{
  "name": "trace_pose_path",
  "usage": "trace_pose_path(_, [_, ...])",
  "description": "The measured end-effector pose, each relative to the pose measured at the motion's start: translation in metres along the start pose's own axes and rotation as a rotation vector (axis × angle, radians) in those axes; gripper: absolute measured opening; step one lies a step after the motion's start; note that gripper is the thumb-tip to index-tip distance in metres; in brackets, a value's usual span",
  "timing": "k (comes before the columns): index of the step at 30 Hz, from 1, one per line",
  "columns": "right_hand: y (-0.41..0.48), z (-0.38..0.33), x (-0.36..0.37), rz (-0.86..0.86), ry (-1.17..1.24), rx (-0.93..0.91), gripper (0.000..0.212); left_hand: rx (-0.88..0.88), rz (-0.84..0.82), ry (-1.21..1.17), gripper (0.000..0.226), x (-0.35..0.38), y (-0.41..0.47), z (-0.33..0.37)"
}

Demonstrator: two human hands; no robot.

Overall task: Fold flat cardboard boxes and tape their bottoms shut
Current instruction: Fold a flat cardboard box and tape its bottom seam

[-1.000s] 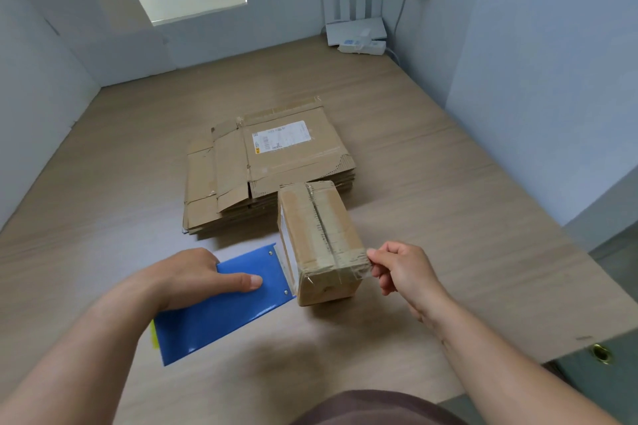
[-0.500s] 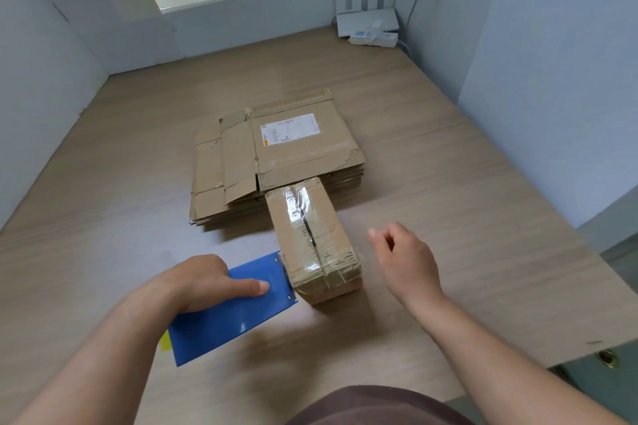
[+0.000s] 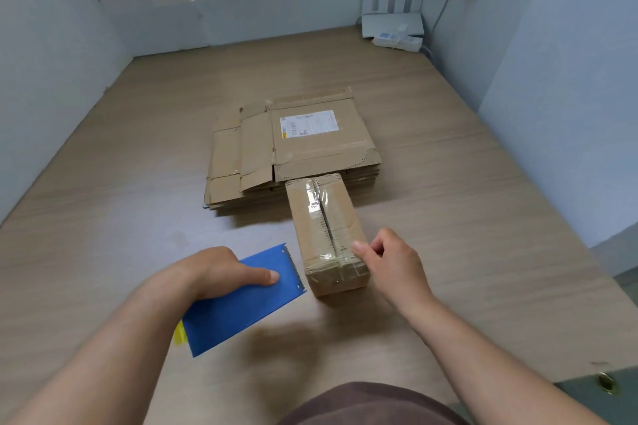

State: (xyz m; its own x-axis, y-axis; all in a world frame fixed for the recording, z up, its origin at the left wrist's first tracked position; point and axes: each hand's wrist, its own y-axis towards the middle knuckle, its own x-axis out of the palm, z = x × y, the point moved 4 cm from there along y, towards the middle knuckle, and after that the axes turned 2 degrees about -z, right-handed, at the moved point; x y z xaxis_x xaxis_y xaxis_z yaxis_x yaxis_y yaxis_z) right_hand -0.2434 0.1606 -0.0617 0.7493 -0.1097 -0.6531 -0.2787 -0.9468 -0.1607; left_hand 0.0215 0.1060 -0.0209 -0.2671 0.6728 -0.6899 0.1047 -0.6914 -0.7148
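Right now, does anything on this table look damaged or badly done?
Yes. On the small brown cardboard box, the clear tape is wrinkled and bunched at the far end, and a dark gap shows along the flap seam. The top sheet of the flattened cardboard stack behind it has a ragged, torn right edge.

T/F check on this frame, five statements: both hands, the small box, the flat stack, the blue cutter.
1. The small box has clear tape along its top seam. True.
2. The left hand rests on the flat cardboard stack. False: it holds the blue tape cutter down by the table.
3. The right hand touches the box's right edge with its thumb. True.
4. The box sits on top of the stack. False: it stands on the table, on the person's side of the stack.
5. A shipping label shows on the stack's top sheet. True.
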Motion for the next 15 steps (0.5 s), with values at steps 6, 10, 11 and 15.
trace_pose_path(6, [0.004, 0.002, -0.004, 0.004, 0.01, 0.006, 0.038, -0.031, 0.318, 0.517, 0.044, 0.022, 0.007, 0.002])
trace_pose_path(10, [0.006, 0.004, -0.001, -0.03, 0.009, 0.035, 0.035, -0.056, 0.309, 0.246, 0.044, 0.035, 0.016, -0.021])
trace_pose_path(11, [0.008, 0.004, 0.0, -0.038, 0.015, 0.031, 0.03, -0.046, 0.337, 0.207, 0.044, 0.04, 0.018, -0.021])
trace_pose_path(15, [0.01, 0.0, 0.005, -0.12, 0.07, 0.001, 0.04, -0.031, 0.37, 0.083, 0.05, 0.064, 0.024, -0.03])
